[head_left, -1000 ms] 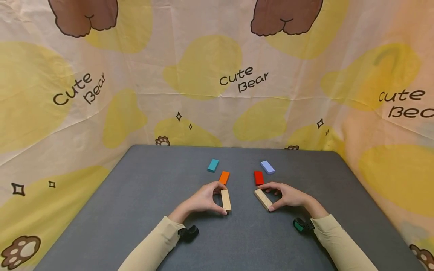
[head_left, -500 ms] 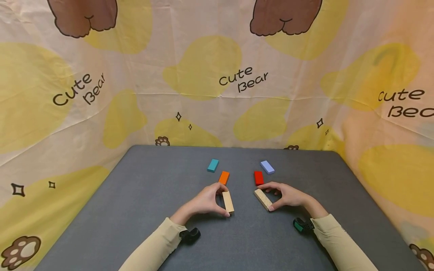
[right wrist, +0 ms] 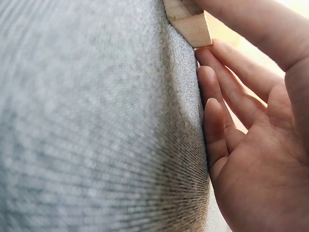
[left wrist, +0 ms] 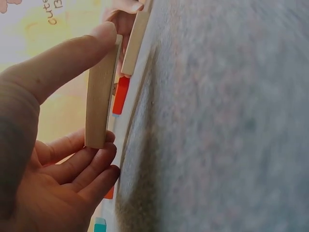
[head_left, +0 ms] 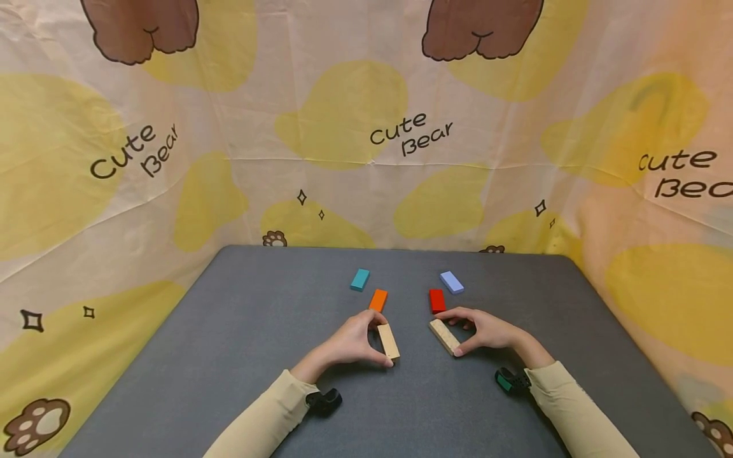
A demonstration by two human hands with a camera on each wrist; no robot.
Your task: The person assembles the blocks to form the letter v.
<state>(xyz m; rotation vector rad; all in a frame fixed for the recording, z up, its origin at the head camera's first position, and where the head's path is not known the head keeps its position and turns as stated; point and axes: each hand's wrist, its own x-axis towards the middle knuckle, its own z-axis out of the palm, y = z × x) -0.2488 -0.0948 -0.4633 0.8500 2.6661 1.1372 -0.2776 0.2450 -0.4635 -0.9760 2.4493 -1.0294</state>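
The left hand (head_left: pixel 350 340) holds a plain wooden block (head_left: pixel 389 343) by its ends, between thumb and fingertips; the right hand (head_left: pixel 487 332) grips a second wooden block (head_left: pixel 444 338) likewise, set obliquely. The two lie apart, side by side, at the middle of the grey counter (head_left: pixel 275 305). Just beyond them are an orange block (head_left: pixel 378 300) and a red block (head_left: pixel 437 301); farther back, a teal block (head_left: pixel 360 280) and a lavender block (head_left: pixel 452 282).

The left hand (head_left: pixel 352 340) and right hand (head_left: pixel 491 331) are bare. The long sleeves (head_left: pixel 265 410) are pale cream, a little wrinkled. Two black wrist devices (head_left: pixel 325 402) are worn, the right one having a green patch (head_left: pixel 504 381).
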